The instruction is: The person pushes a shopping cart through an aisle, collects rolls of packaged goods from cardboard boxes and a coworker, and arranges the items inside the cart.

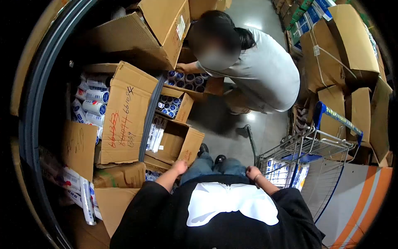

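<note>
My left hand (180, 167) is closed at the near edge of an open cardboard box (193, 145) with rolled white packages (156, 135) at its left side. The fingers appear to grip the box's edge, though their tips are hidden. My right hand (252, 172) hangs beside my right thigh with its fingers curled. Whether anything is inside it is hidden. Just beyond the left hand's box stands a smaller box (185, 108) of blue-and-white round-ended rolls or cans (170, 106).
A co-worker in a grey shirt (265, 70) bends over another box of cans (188, 81) ahead. On the left, a large carton with red writing (126, 116) stands by a dark rail (152, 116). A shopping cart (306, 145) is at my right, near stacked cartons (323, 62).
</note>
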Action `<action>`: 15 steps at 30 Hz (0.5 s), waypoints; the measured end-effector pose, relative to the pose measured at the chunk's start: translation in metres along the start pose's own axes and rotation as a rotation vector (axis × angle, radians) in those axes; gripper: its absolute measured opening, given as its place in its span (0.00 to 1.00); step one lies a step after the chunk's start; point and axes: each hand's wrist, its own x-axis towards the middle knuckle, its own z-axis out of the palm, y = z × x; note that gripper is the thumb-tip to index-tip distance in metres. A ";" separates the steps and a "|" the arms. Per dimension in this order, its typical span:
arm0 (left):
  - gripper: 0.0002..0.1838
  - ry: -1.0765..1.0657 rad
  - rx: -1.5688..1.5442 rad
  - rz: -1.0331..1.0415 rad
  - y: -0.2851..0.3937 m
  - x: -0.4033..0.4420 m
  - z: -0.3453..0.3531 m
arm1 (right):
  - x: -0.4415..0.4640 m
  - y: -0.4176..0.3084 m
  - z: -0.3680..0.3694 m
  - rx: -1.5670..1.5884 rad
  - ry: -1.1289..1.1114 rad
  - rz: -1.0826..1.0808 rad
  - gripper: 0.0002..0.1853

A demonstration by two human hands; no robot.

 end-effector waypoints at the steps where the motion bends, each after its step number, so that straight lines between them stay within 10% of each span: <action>1: 0.14 0.025 0.052 0.038 -0.003 0.010 -0.013 | 0.004 -0.007 -0.002 0.042 0.093 0.058 0.11; 15: 0.13 0.176 -0.437 -0.019 0.050 0.075 -0.067 | 0.048 -0.053 -0.037 0.374 0.275 -0.097 0.09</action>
